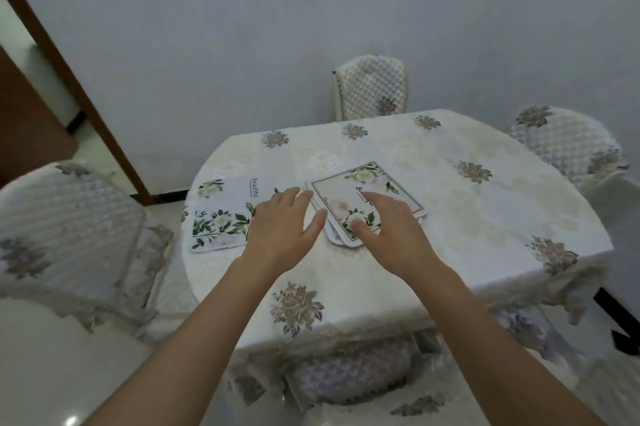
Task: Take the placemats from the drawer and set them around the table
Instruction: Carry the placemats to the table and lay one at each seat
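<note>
Head: placemat stack (349, 197) under right hand (391, 224), beside left hand (284, 224).

dim, flat, cool-grey indoor light; shadows soft and faint. small glare spot on the floor (71, 420) at bottom left. overall soft focus, blur heaviest toward edges. wide-angle bowing bends the door frame (69, 79).

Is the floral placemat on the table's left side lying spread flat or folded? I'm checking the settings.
Spread flat: the white floral placemat lies fully open on the cream flowered tablecloth, its printed face up.
</note>
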`<state>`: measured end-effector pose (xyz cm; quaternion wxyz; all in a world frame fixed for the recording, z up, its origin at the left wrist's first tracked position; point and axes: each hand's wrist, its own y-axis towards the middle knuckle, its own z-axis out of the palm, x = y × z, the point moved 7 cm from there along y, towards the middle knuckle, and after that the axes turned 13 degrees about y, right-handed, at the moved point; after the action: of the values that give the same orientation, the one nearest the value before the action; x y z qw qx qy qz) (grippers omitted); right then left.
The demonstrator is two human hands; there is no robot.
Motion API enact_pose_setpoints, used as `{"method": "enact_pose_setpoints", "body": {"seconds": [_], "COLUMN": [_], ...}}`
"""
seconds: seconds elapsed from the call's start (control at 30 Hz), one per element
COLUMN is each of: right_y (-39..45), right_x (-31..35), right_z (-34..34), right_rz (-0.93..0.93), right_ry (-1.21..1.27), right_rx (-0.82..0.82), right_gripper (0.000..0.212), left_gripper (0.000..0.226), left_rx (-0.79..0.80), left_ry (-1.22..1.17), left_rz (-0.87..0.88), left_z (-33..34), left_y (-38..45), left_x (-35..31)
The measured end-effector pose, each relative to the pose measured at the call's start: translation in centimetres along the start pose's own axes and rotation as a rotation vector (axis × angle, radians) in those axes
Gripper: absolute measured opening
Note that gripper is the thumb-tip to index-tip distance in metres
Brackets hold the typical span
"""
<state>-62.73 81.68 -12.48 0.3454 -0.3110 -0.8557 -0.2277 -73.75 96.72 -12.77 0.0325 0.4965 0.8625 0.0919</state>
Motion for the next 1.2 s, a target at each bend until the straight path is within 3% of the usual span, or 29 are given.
{"method": "enact_pose_setpoints", "body": {"seconds": [0.27,0.43,0.73,0.8,1.2], "right_y": [0.2,1.7,3.7,4.6,11.7], "right_x": [-11.4,-15.1,-14.0,-14.1,-18.4], "right_z": [-8.2,-11.6,-8.9,-8.2,-4.2], "right_rz": [0.038,0.016,-0.089,-0.087,0.061], "right_ry": [0.036,0.096,0.157,0.144,-0.051], "right_rx": [0.071,0.102,0.243,0.256,0.315], "right_gripper": [0.060,0.058,0.058,0.058,0.060], "left_gripper": [0.056,0.059,0.069,0.063,0.052], "left_rx": [0.073,0.130,0.107,0.106,0.164], "left_ry": [-0.005,0.070,0.134,0.121,-0.092], "left_rz": [-0.041,-0.098,-0.253,-0.268,-0.260], "left_z": [2.5,2.9,1.6,2.2,11.9], "left_y": [1.5,2.4,2.2,2.9,10.9], "left_x": [-12.7,-17.0,-14.4,-13.7,-11.5]}}
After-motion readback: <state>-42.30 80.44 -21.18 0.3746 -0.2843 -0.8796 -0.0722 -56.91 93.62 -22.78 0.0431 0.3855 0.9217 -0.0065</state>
